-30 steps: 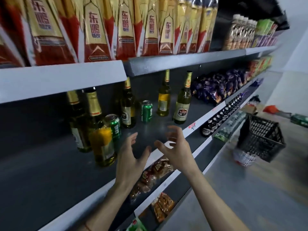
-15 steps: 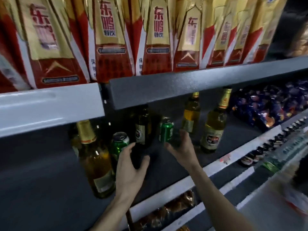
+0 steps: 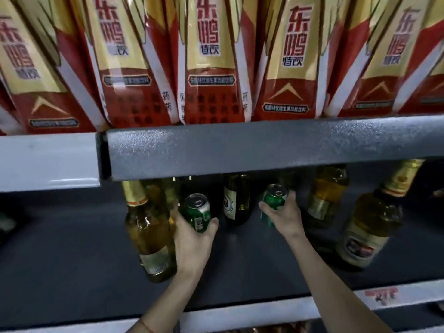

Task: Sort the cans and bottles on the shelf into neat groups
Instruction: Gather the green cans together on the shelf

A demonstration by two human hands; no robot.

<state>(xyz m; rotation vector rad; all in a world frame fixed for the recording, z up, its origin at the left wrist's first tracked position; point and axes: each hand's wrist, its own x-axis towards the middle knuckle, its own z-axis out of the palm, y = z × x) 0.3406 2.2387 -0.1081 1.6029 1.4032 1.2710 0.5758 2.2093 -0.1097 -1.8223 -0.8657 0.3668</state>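
Gripping green aluminium can (image 3: 197,213), left hand (image 3: 192,239) wraps fingers and thumb round its lower body. Right hand (image 3: 284,216) clasps second green can (image 3: 272,203) from right side. Both cans on dark grey shelf (image 3: 72,248), dark glass bottle (image 3: 236,200) between.

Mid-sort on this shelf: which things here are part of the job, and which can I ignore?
Job:
left hand gripping left green can
right hand gripping right green can
dark bottle between them
amber bottles

Ignore:
red-and-gold cartons on upper shelf
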